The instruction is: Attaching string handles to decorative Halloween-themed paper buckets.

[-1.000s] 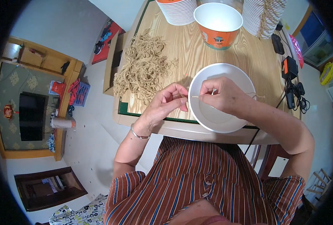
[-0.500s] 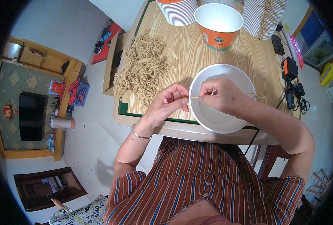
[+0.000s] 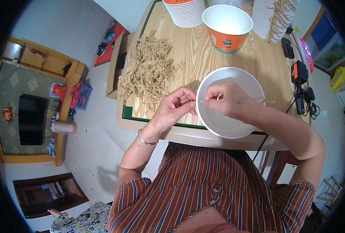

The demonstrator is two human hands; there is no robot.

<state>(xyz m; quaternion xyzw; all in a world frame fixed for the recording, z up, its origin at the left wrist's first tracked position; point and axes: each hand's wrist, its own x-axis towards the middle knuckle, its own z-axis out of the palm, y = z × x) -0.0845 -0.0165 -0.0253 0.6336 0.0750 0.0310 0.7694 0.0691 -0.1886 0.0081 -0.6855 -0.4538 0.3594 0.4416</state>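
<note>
A white paper bucket [image 3: 231, 130] stands near the table's front edge, its mouth facing up at me. Inside it, by the left wall, my right hand [image 3: 227, 100] is closed in a pinch on the short end of a tan cord [image 3: 202, 101]. Another bit of cord [image 3: 269, 101] sticks out across the right rim. Just outside the left rim, my left hand [image 3: 178, 105] has its fingers curled and thumb and forefinger close together against the wall. What lies between its fingertips is hidden. A tangled heap of tan cords [image 3: 147, 70] lies to the left.
Behind stand an orange-and-white bucket [image 3: 227, 40], a stack of buckets [image 3: 184, 14] and a taller stack [image 3: 271, 19] with cords hanging down its side. Black adapters and cables [image 3: 304, 93] line the right edge. A cardboard box [image 3: 114, 66] sits beyond the left edge.
Both hands stay almost in place at the bucket's left wall; my right hand has shifted very slightly left. At lower left, another person's hand and sleeve have moved a little.
</note>
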